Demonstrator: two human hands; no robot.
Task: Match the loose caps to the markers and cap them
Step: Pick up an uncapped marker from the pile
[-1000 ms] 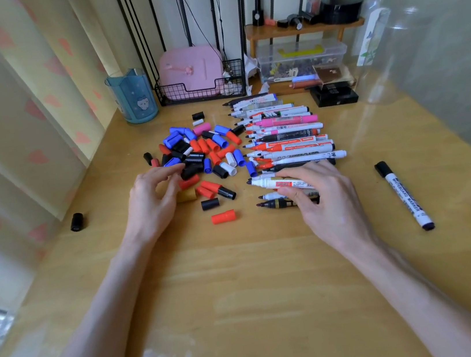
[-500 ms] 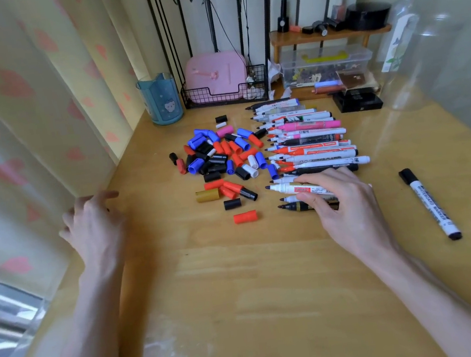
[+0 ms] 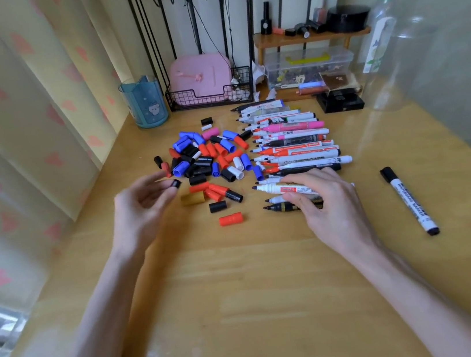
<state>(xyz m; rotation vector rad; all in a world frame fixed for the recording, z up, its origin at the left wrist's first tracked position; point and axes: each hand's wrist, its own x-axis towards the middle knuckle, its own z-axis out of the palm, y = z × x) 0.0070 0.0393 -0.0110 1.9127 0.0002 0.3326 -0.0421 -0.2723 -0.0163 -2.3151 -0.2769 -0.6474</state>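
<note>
Well, the readable writing was sparse. I made out "WHITEBOARD MARKER" on the capped marker [image 3: 410, 200] that lay alone at 3 o'clock from the right hand [image 3: 328, 204], well apart from the rest. One barrel in the row [image 3: 292, 140] of uncapped markers showed "WHITEBOARD" in blurred grey letters; the other labels there were too small for me to read. The bottle [image 3: 382, 24] at 1 o'clock wore a green band whose print I could not make out, and the blue cup [image 3: 145, 101] at 11 o'clock carried a small cartoon figure.

The left hand [image 3: 142, 209] was raised just at 7 o'clock of the cap pile [image 3: 207, 158], pinching a black cap [image 3: 175, 183] between thumb and fingertips. The right hand lay on the near end of the row, its fingers and thumb curled round a white marker [image 3: 275, 188] with a red label, tip pointing to 9 o'clock. The pile mixed blue, red, black, white and pink caps just at 9 o'clock of the row; a gold cap [image 3: 192, 198] and a lone red cap [image 3: 231, 219] sat at its near edge.

Everything rested on a glossy pale wooden table [image 3: 257, 281]. A curtain [image 3: 8, 119] with pink hearts hung along 9 o'clock. At 12 o'clock stood a wire basket [image 3: 211, 98] holding a pink case [image 3: 199, 77], a clear box [image 3: 309, 66] under a small wooden shelf [image 3: 311, 36], and a black box [image 3: 340, 101].
</note>
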